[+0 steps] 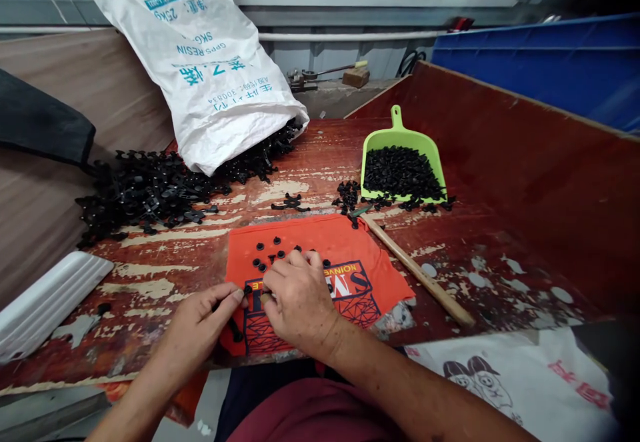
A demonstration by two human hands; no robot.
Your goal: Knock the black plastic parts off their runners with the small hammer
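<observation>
An orange cloth (305,232) with dark print lies at the front of the worn red table. Several small black round parts (260,247) are scattered on it. My left hand (203,319) pinches a small black part (247,290) between thumb and fingertips at the cloth's left side. Just to its right, my right hand (300,299) is curled over the print, fingers bent together; what it holds is hidden. Below my left fingertips lies another black piece (235,330).
A white sack (225,82) spills black parts (150,189) at the left. Behind the cloth, a green dustpan (397,122) holds black pieces. A wooden-handled tool (420,272) lies right of the cloth, a white plastic piece (55,302) far left. Wooden boards (500,162) border the table.
</observation>
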